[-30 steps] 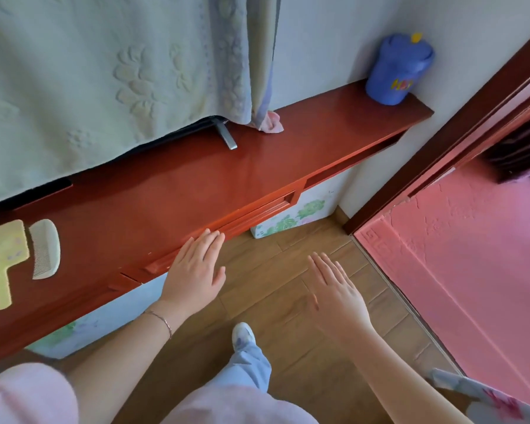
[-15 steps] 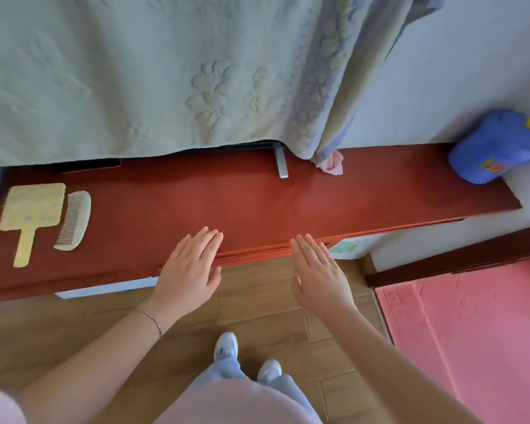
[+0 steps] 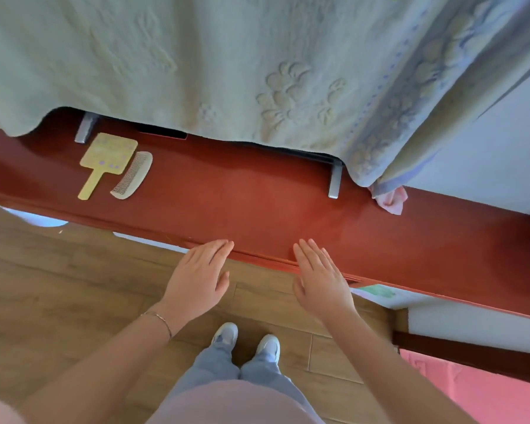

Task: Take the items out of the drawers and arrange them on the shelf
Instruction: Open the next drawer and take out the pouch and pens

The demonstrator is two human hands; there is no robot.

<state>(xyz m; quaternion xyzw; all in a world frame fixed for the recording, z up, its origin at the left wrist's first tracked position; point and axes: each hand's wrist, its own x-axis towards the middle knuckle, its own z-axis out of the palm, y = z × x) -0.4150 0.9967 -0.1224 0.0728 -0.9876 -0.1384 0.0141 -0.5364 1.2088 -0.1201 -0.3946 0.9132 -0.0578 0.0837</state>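
Note:
A long red wooden shelf (image 3: 227, 194) runs across the view, seen from above. On its left part lie a yellow hand mirror (image 3: 104, 160) and a cream comb (image 3: 133, 175) side by side. My left hand (image 3: 199, 280) and my right hand (image 3: 318, 280) are flat, fingers together and extended, with the fingertips at the shelf's front edge. Neither hand holds anything. The drawer fronts under the edge are hidden from this angle.
A pale green embossed cloth (image 3: 196, 65) hangs over the back of the shelf, covering something on two grey metal feet (image 3: 334, 182). A pink scrap (image 3: 392, 200) lies at the cloth's corner. Wooden floor (image 3: 58, 286), my shoes (image 3: 245, 341) below, pink mat (image 3: 487, 390) at lower right.
My view has swung left and more overhead; the blue container has left the frame. My right hand has come up beside the left at the shelf's front edge.

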